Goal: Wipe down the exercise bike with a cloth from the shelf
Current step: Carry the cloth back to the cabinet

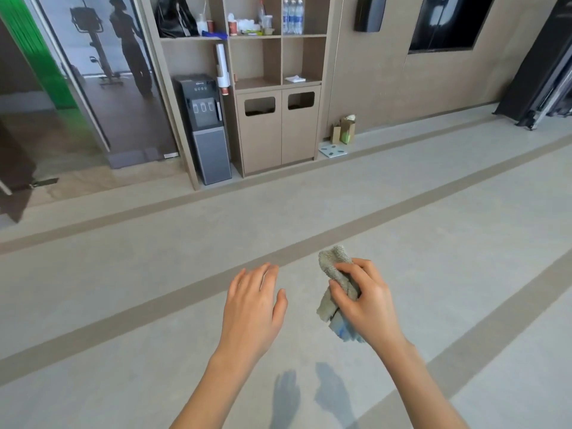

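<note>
My right hand (366, 301) grips a crumpled grey-beige cloth (334, 267) with a bluish corner hanging below the palm. My left hand (253, 301) hovers beside it, palm down, fingers straight and holding nothing. Both hands are out in front of me above the floor. The wooden shelf unit (274, 85) stands ahead against the wall, several steps away. An exercise bike (99, 41) shows only as a reflection in the glass door at the upper left, next to the reflection of a person.
A grey water dispenser (205, 128) stands left of the shelf's cabinet. Bottles, cups and a black bag fill the top shelves; a white cloth (295, 78) lies on a lower shelf. Paper bags (345, 130) and a scale (332, 150) sit by the wall. Black equipment (538, 82) occupies the far right.
</note>
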`<state>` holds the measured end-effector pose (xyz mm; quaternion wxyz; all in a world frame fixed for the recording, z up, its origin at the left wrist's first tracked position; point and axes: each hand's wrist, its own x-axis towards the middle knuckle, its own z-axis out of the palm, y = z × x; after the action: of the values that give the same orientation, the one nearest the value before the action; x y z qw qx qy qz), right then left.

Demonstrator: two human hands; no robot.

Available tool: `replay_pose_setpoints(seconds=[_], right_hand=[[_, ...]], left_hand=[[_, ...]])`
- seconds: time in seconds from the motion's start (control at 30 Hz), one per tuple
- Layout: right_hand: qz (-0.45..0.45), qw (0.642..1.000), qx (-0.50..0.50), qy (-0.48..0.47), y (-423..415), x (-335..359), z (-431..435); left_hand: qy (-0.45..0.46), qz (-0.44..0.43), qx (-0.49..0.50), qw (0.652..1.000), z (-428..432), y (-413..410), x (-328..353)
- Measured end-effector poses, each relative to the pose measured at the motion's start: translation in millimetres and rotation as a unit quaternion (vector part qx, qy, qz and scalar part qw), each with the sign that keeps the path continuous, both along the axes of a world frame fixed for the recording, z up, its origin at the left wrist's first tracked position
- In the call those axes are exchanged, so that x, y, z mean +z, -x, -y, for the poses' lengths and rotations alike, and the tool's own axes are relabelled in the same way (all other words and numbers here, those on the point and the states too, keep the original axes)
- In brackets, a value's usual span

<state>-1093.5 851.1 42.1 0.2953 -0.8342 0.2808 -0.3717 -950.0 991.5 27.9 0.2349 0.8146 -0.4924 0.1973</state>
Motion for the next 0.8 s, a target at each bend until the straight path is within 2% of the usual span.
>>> replay_pose_setpoints(seconds=[0.33,0.57,0.8], right_hand=[[0.003,1.0,0.002,-0.016,-159,-15,209],[0.01,0.999,0.037,-0.017,-278,3,370],[-0.003,0.998,0.07,-0.005,-397,-2,498]], left_hand=[[-0.014,-0.012,-0.004,1.0,205,-160,-20],[0.001,-0.025,0.027,0.999,364,-271,2],[-0.001,-0.042,0.049,0.998,476,-384,-7]])
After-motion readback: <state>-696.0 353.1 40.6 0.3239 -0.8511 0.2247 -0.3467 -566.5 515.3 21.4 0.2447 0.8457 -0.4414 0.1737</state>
